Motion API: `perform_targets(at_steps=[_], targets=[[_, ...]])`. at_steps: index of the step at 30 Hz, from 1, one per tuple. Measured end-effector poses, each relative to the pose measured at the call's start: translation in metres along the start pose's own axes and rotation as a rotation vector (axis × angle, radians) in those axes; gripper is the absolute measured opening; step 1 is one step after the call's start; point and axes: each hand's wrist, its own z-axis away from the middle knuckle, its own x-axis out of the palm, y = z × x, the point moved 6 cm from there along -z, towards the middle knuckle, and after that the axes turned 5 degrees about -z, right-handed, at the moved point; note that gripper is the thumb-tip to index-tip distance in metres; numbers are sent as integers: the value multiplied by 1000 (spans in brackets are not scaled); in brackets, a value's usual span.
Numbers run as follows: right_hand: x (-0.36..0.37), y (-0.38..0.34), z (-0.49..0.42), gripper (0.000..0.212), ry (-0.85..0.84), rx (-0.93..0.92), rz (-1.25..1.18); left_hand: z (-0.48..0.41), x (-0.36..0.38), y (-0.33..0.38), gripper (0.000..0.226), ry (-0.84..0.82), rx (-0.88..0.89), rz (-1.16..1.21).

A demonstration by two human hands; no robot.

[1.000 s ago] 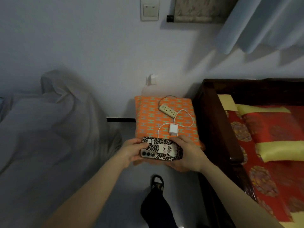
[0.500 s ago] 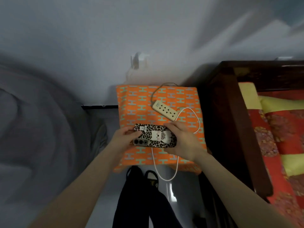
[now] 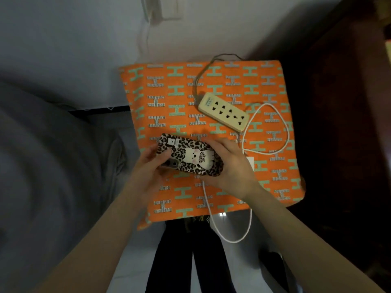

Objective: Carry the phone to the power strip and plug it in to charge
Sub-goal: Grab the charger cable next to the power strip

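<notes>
The phone (image 3: pixel 189 155), in a leopard-print case with a white cartoon figure, is held face down over the orange patterned cloth (image 3: pixel 173 98). My left hand (image 3: pixel 148 166) grips its camera end and my right hand (image 3: pixel 231 166) grips the other end. The cream power strip (image 3: pixel 223 111) lies on the cloth beyond the phone, to the upper right, its sockets bare. A white charging cable (image 3: pixel 284 127) loops right of the strip and hangs off the cloth's near edge. The white charger block (image 3: pixel 251 160) peeks out beside my right hand, mostly hidden.
The power strip's grey cord (image 3: pixel 198 79) runs back toward the wall, where a wall socket (image 3: pixel 167 9) shows. Dark wooden furniture (image 3: pixel 338 102) stands at the right. Grey fabric (image 3: pixel 48 166) is heaped at the left. My dark trouser legs (image 3: pixel 190 256) are below.
The view has come closer and tilted down over the orange cloth. Both hands have carried the phone forward over the cloth, nearer the power strip.
</notes>
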Motion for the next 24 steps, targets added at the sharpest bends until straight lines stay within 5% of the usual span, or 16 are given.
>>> perform_targets(at_steps=[4, 8, 15, 20, 24], targets=[[7, -20, 3, 82, 147, 89, -43, 9, 31, -10, 62, -97, 39, 272], [5, -29, 11, 71, 153, 100, -131, 0, 33, -4, 55, 5, 56, 285], [-51, 58, 49, 12, 437, 413, -44, -17, 8, 21, 49, 68, 41, 221], [-40, 113, 75, 6, 446, 756, -183, -19, 7, 15, 50, 88, 11, 207], [-33, 114, 72, 15, 369, 719, -103, -18, 11, 7, 54, 79, -26, 234]])
